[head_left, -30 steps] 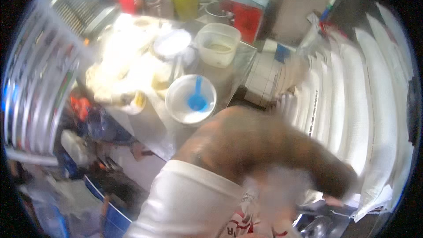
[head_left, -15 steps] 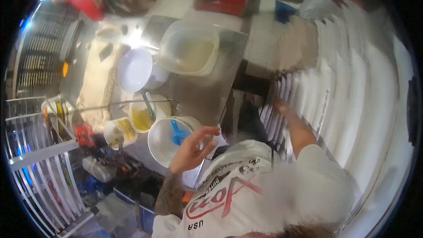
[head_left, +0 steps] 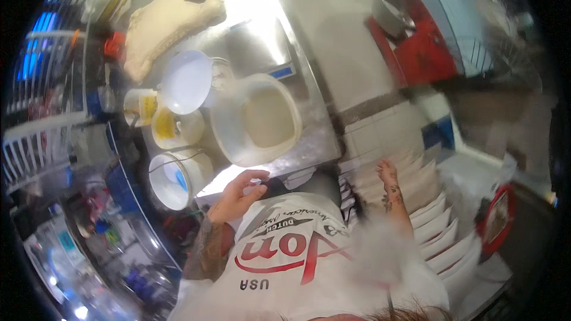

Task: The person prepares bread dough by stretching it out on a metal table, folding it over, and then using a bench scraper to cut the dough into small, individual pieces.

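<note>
My left hand (head_left: 239,194) is at the front edge of the steel counter (head_left: 309,142), fingers curled together; whether it holds anything small I cannot tell. It is beside a white bucket (head_left: 178,179) with a blue scoop inside. Just beyond stands a large translucent tub (head_left: 262,117) of creamy liquid. My right hand (head_left: 388,173) hovers with fingers apart over a stack of white flat trays (head_left: 443,226), holding nothing. My white shirt with red print (head_left: 297,255) fills the lower middle.
A white bowl (head_left: 187,80), a small tub of yellow sauce (head_left: 169,129) and a pale dough-like slab (head_left: 166,18) sit on the counter's left. A metal pot (head_left: 392,6) and red box (head_left: 428,44) stand at the upper right. A wire rack (head_left: 35,142) lines the left.
The view has swung round, so the counter and tub now sit higher in the picture. My left hand stays by the bucket; my right hand remains over the white stack.
</note>
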### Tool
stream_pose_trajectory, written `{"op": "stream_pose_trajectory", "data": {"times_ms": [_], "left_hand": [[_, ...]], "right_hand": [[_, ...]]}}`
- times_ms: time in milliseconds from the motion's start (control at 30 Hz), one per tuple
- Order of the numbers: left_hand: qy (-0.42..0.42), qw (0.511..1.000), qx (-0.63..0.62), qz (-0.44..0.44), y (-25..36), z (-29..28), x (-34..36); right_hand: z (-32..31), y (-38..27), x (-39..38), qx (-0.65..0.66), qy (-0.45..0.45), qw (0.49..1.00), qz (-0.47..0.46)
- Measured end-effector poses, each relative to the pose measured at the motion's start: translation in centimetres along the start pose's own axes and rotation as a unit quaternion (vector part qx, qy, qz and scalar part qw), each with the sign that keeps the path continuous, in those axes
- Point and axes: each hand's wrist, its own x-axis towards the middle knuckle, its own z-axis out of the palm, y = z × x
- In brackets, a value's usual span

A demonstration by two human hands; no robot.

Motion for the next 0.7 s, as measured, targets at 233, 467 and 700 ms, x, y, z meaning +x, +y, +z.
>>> {"op": "stream_pose_trajectory", "data": {"times_ms": [233,467,700], "left_hand": [[-0.038,0.995,0.062,0.074,6.4,4.5,8.0],[-0.11,0.965,-0.089,0.222,13.1,11.8,23.5],[-0.082,0.949,0.041,0.301,24.5,14.8,32.2]], "right_hand": [[-13.3,-11.3,5.7,-0.078,0.055,0.992,-0.079],[-22.8,-13.8,3.7,-0.156,0.069,0.979,-0.113],[-24.2,-19.3,11.7,-0.26,-0.041,0.965,-0.012]]}}
